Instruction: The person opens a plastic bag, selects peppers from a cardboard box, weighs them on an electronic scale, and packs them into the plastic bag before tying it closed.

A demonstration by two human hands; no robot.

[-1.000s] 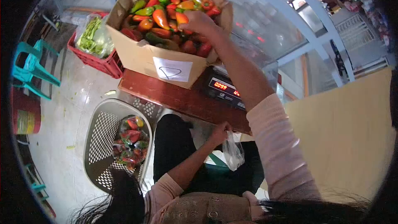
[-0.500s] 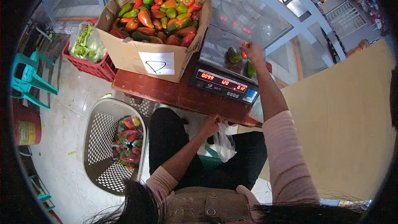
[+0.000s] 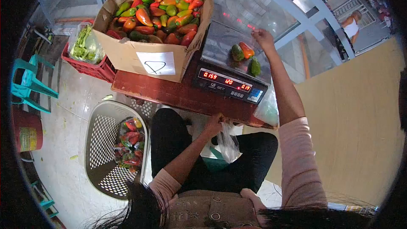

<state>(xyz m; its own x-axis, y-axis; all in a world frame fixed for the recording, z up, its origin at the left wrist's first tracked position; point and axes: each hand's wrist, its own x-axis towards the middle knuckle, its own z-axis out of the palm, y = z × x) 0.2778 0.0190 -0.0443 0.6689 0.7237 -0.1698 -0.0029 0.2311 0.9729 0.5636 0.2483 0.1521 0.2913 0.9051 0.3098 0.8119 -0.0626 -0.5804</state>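
The red pepper [image 3: 247,51] on the scale [image 3: 218,46] slants upper-left to lower-right — left hand [image 3: 215,124] grips a bag [image 3: 229,146]; right hand [image 3: 263,39] — closure unclear.

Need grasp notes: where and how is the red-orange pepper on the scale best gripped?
Probably pinch the red-orange pepper across its far half, coming from above and the far side: it lies lengthwise on the scale, with green peppers by its left flank and near end.

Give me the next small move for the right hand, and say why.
Probably reach to the cardboard box for another pepper: the right hand looks empty, only three peppers lie on the scale, and many more fill the box.
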